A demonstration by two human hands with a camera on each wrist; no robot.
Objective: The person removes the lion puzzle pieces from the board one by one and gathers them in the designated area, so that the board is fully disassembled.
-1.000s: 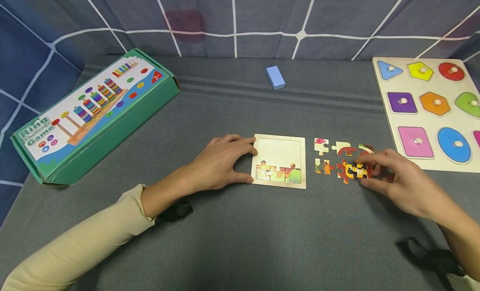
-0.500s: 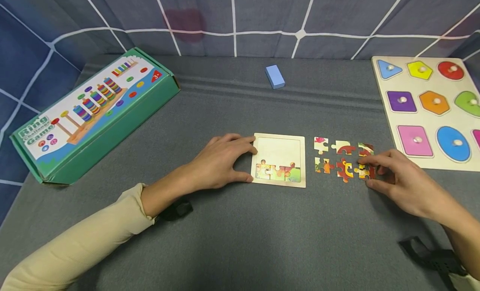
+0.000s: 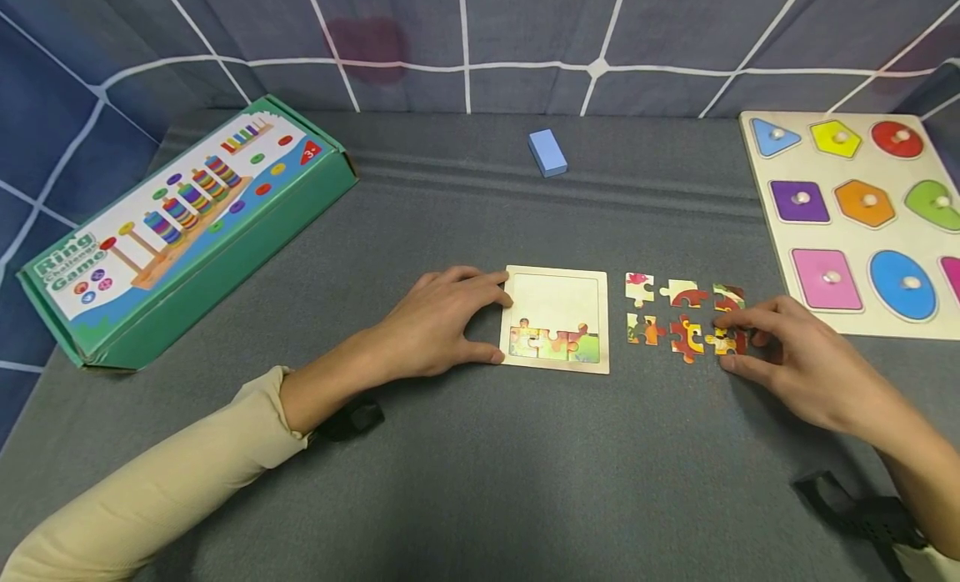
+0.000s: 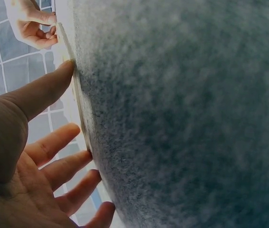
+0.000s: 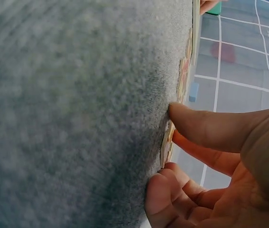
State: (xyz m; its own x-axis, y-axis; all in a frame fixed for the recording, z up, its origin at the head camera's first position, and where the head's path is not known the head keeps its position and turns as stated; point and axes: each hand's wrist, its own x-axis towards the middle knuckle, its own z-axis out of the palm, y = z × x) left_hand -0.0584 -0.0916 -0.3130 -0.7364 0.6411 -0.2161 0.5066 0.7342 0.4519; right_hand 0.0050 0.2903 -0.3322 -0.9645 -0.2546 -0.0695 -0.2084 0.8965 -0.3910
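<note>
In the head view, a wooden puzzle tray (image 3: 555,294) lies flat, with joined jigsaw pieces (image 3: 555,345) along its near side. My left hand (image 3: 450,323) touches the tray's left edge with its thumb and fingertips, the fingers spread and relaxed. To the right of the tray, loose pieces lie in two rows, among them a red-and-yellow piece (image 3: 686,338). My right hand (image 3: 795,365) pinches the near-row end puzzle piece (image 3: 722,342) between thumb and fingers, low at the table. In the right wrist view that puzzle piece (image 5: 166,147) shows edge-on between thumb and fingers.
A shape-peg board (image 3: 813,223) lies at the right, just beyond my right hand. A green ring-game box (image 3: 202,223) stands at the back left. One small blue block (image 3: 547,153) sits near the checked cloth (image 3: 525,32) at the back.
My right hand has shifted the pinched piece slightly right, off its red-and-yellow neighbour, then a touch back left. My left hand stays at the tray's edge.
</note>
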